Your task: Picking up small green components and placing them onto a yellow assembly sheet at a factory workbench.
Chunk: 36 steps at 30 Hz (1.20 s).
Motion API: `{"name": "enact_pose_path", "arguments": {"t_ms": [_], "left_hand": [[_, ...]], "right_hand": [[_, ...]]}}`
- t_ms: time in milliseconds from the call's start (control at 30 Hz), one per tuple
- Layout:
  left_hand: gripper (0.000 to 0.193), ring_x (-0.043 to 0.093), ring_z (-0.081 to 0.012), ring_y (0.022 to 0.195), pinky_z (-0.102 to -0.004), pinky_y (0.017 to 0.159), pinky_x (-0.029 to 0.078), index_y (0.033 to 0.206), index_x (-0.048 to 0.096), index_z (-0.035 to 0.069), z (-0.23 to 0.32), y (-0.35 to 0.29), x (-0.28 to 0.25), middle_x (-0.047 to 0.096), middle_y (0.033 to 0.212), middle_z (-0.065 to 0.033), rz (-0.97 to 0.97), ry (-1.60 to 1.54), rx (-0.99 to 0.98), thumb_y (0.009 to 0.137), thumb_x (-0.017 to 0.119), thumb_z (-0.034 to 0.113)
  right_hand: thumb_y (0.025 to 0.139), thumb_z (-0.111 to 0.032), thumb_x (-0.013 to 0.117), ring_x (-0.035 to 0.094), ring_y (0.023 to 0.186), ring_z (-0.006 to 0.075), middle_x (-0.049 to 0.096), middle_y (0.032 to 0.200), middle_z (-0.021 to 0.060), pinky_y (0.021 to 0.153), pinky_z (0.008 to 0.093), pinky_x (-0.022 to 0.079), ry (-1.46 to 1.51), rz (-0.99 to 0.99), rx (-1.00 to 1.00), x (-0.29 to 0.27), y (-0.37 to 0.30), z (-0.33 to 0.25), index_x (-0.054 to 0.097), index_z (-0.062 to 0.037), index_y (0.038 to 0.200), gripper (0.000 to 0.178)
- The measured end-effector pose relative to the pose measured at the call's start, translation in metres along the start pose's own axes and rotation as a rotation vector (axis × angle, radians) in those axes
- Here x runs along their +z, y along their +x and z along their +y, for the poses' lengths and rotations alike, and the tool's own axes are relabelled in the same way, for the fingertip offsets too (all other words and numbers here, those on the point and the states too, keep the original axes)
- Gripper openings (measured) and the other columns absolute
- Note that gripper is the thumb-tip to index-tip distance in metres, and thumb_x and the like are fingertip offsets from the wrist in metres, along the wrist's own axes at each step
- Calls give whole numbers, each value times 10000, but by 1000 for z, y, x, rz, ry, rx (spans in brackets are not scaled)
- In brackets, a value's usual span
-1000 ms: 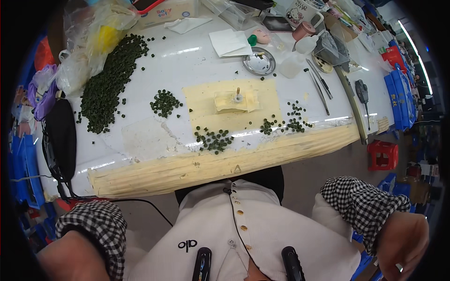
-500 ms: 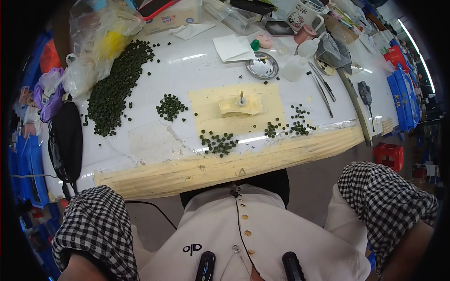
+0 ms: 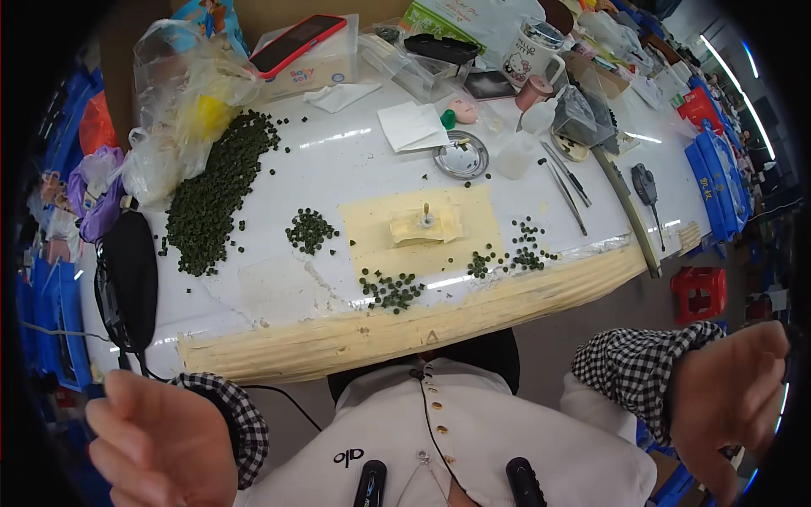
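My left hand (image 3: 165,444) is raised in front of the table at the lower left, its fingers loosely spread and holding nothing. On the far right, my right hand (image 3: 731,393) is also lifted off the table, open and without anything in it. Black-and-white checked cuffs cover both wrists. Ahead, a small tape-wrapped block (image 3: 427,225) with an upright metal pin sits on a yellow sheet (image 3: 363,224). Small dark green pieces lie around it: a big heap (image 3: 215,194) at the left, a smaller pile (image 3: 310,230), and clusters (image 3: 390,290) near the front edge.
Tweezers (image 3: 568,198) lie right of a round metal dish (image 3: 460,155). A black pouch (image 3: 127,275) rests at the left edge. Behind stand a plastic box (image 3: 312,63) with a red-cased phone, a white mug (image 3: 532,55) and plastic bags (image 3: 190,93). A red stool (image 3: 699,291) stands at right.
Both hands have come up into view, turned outward from the body; before, mainly the checked sleeves and bare forearms showed. The view has tilted slightly, and the table things look unmoved.
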<state>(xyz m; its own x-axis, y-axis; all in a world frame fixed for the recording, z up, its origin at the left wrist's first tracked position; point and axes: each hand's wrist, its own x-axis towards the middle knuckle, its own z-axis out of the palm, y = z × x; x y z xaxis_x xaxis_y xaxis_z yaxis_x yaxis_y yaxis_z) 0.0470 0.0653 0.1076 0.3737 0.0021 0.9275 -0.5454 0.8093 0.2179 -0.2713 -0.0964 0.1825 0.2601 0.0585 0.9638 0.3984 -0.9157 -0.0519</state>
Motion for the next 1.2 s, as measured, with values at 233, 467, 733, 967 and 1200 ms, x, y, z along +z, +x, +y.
{"name": "enact_pose_path", "arguments": {"t_ms": [233, 467, 733, 967, 1200], "left_hand": [[270, 651, -256, 738, -341, 631, 522, 901, 685, 27, -30, -23, -9, 666, 843, -83, -1142, 52, -516, 786, 772, 256], [192, 625, -258, 715, -332, 601, 496, 848, 663, 28, -35, -32, -1, 650, 803, -92, -1217, 207, -709, 729, 785, 119], [97, 613, -278, 697, -334, 610, 490, 813, 653, 22, -50, -47, -5, 636, 751, -106, -1326, 499, -869, 760, 732, 41], [90, 619, -232, 677, -301, 575, 501, 878, 653, -16, -93, -65, 0, 636, 803, -117, -1164, 623, -823, 801, 689, 13], [97, 602, -265, 712, -337, 640, 493, 869, 666, -10, -119, -85, 11, 620, 808, -112, -1213, 653, -705, 818, 685, 71]], "right_hand": [[941, -292, 602, 622, 739, 228, 663, 840, 115, 709, 361, 506, -226, -340, 658, 17, -70, 31, 693, 15, 945, 320], [742, -23, 734, 573, 740, 255, 626, 767, 79, 661, 330, 464, -445, -483, 884, 59, -146, 61, 690, -8, 864, 130], [734, -68, 752, 502, 726, 254, 567, 714, 63, 668, 359, 422, -516, -600, 921, 89, -153, 79, 620, -37, 743, 136], [741, -76, 744, 502, 738, 264, 562, 707, 69, 692, 365, 419, -516, -648, 971, 91, -153, 83, 601, -37, 737, 148], [795, -40, 724, 581, 690, 158, 637, 763, 56, 624, 268, 463, -388, -459, 1260, 80, -147, 74, 646, -3, 832, 94]]}}
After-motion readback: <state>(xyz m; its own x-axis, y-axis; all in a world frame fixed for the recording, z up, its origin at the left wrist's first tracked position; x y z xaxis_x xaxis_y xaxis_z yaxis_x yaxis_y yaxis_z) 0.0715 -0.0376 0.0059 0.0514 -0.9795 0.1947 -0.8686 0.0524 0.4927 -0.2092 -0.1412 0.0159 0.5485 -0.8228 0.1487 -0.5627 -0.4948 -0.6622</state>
